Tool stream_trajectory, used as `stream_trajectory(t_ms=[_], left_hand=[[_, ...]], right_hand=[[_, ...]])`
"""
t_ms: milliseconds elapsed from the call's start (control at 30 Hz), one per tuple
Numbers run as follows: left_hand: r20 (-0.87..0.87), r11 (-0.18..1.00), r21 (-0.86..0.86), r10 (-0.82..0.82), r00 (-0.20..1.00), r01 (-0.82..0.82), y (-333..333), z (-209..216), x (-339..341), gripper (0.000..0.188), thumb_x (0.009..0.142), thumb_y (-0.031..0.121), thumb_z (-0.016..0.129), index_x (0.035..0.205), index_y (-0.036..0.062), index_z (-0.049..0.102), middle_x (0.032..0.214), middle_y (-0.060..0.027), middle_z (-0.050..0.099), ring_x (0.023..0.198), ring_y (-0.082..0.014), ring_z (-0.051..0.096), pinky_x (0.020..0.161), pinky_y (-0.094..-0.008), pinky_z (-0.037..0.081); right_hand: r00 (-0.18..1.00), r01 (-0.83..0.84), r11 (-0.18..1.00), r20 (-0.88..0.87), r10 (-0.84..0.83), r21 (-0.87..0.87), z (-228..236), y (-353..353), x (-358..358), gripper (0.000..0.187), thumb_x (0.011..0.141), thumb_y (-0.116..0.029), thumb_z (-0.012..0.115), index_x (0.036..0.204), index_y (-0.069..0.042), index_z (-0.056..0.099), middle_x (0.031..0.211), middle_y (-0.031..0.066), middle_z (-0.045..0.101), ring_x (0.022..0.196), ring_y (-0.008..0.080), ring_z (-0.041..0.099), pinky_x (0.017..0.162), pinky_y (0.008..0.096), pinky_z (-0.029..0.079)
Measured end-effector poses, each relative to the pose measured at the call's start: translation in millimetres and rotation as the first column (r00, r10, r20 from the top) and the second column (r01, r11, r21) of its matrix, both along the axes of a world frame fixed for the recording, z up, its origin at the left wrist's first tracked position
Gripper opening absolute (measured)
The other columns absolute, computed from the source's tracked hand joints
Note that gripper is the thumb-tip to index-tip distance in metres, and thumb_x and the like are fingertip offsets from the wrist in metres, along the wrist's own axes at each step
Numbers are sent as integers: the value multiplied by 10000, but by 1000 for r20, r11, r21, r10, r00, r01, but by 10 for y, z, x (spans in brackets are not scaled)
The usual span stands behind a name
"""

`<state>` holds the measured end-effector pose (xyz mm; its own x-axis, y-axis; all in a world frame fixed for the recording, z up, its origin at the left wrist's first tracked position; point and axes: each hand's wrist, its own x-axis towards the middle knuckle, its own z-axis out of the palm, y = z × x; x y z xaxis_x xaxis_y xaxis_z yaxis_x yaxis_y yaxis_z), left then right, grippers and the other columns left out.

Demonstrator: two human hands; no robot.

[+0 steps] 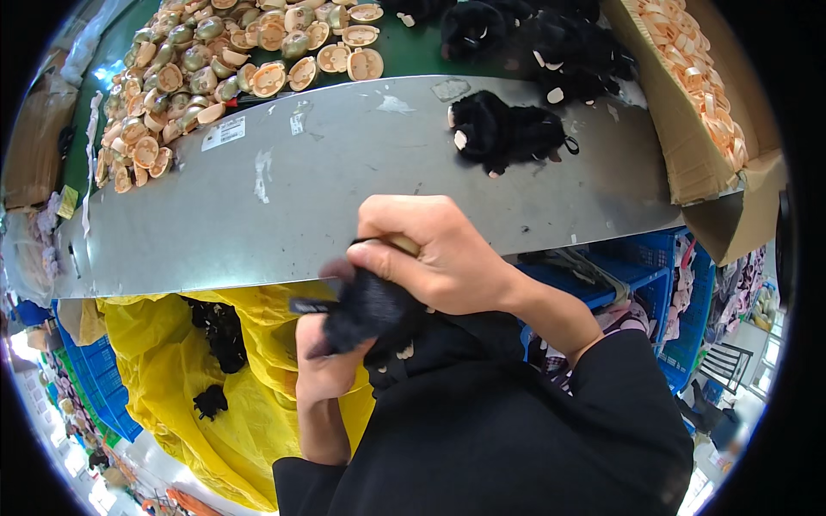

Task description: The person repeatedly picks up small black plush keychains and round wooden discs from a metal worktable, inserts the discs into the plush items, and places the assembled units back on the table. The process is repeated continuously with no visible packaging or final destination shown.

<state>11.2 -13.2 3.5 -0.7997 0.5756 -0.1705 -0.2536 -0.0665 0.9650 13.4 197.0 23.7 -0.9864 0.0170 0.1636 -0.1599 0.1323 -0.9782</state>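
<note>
Close to my body, just off the table's near edge, both hands grip a black plush toy. My left hand is closed around its lower part, partly smeared by motion. My right hand pinches its upper end, thumb pressed over the top. A small beige-gold piece shows between the right fingers and looks like one of the plastic shells, though most of it is hidden. Another black plush toy with pale tips and a small loop lies on the metal table beyond my hands.
Many gold and peach plastic shells are heaped at the far left. More black plush toys lie at the back. A cardboard box of peach plastic parts stands right. Below are a yellow bag and blue crates.
</note>
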Motion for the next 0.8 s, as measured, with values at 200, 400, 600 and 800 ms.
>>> stream_trajectory(t_ms=[200, 400, 600, 800], left_hand=[[-44, 996, -35, -81, 996, 80, 94, 123, -70, 222, 828, -3, 772, 1028, -20, 675, 942, -46, 693, 870, -124, 652, 769, -281, 521], [186, 900, 122, 393, 900, -418, 356, 225, 18, 443, 839, 27, 807, 1243, -42, 638, 1223, -112, 658, 1042, -158, 656, 906, -313, 562], [381, 814, 245, 420, 824, -527, 342, 287, -75, 769, 901, 33, 714, 1565, 53, 328, 1299, -111, 592, 1119, -207, 629, 982, -363, 539], [479, 796, 276, 373, 795, -540, 213, 265, -94, 708, 930, 55, 685, 1556, 61, 353, 1285, -113, 597, 1077, -200, 646, 915, -346, 553]], right_hand=[[994, -82, 997, 65, 83, -15, -113, -61, -6, 145, 938, -38, 676, 866, 14, 561, 741, 80, 519, 676, 142, 487, 627, 298, 433], [992, 113, 990, -43, -117, -88, -78, -118, 30, 313, 931, 60, 613, 1217, -3, 504, 1154, 95, 569, 1004, 149, 625, 839, 285, 531], [995, 98, 849, 40, -90, -520, 41, -352, 150, 347, 1104, -275, 445, 1264, 32, 470, 1073, 182, 659, 898, 180, 706, 803, 306, 599], [969, -7, 885, 215, 120, -465, 152, -365, 108, 280, 1091, -270, 500, 1189, -8, 519, 819, 52, 654, 661, 77, 616, 588, 215, 488]])
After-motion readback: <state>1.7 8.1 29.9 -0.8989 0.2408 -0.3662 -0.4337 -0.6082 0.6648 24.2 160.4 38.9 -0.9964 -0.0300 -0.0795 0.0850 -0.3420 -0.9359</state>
